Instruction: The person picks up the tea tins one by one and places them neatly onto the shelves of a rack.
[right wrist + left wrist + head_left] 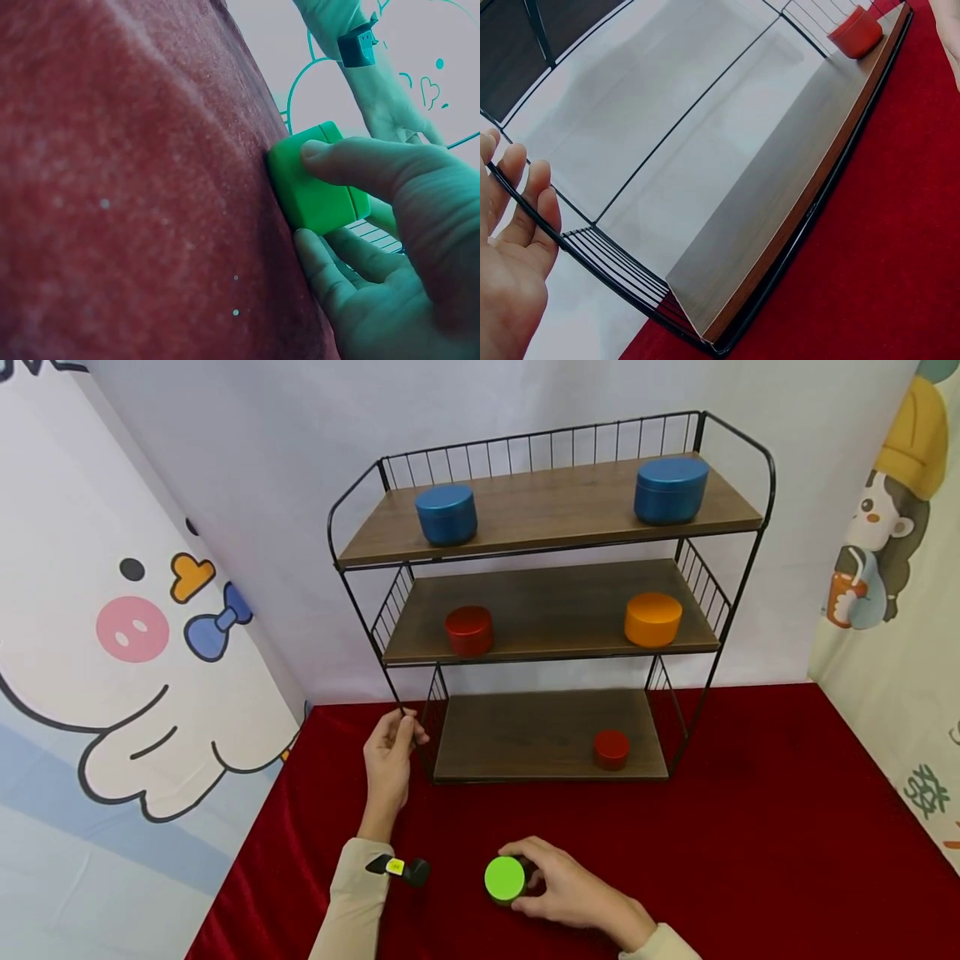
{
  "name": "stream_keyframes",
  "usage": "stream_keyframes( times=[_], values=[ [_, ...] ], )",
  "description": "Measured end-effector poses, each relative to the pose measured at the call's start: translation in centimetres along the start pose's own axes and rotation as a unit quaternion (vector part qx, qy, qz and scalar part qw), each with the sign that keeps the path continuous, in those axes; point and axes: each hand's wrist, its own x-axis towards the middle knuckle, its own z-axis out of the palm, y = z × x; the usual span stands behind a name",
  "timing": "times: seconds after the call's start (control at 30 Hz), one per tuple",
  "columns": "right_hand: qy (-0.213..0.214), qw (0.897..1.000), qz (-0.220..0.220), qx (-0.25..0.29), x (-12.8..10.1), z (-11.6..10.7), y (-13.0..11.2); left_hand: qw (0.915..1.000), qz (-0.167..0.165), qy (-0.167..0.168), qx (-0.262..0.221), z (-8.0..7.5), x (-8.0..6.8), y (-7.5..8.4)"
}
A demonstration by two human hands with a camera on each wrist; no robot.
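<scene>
The right hand [570,889] curls its fingers and thumb around a green tin [505,878] standing on the red worktop [750,860], at 6 o'clock from the shelf rack [547,602]. The left hand [390,756] grips the rack's black wire frame at 9 o'clock of the bottom shelf, where a small red tin [611,748] sits.
</scene>
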Motion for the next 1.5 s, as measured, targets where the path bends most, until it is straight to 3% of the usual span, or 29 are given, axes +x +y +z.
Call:
stream_keyframes(
  times=[0.73,1.5],
  values=[
    [-0.017,1.0,-0.005,-0.024,0.7,-0.5,-0.3,1.0,0.001,0.0,0.003,-0.1,0.0,-0.1],
    [-0.006,0.998,-0.016,-0.059,4.0,-1.6,0.2,0.9999,0.007,-0.009,0.001,-0.1,0.0,0.1]
  ],
)
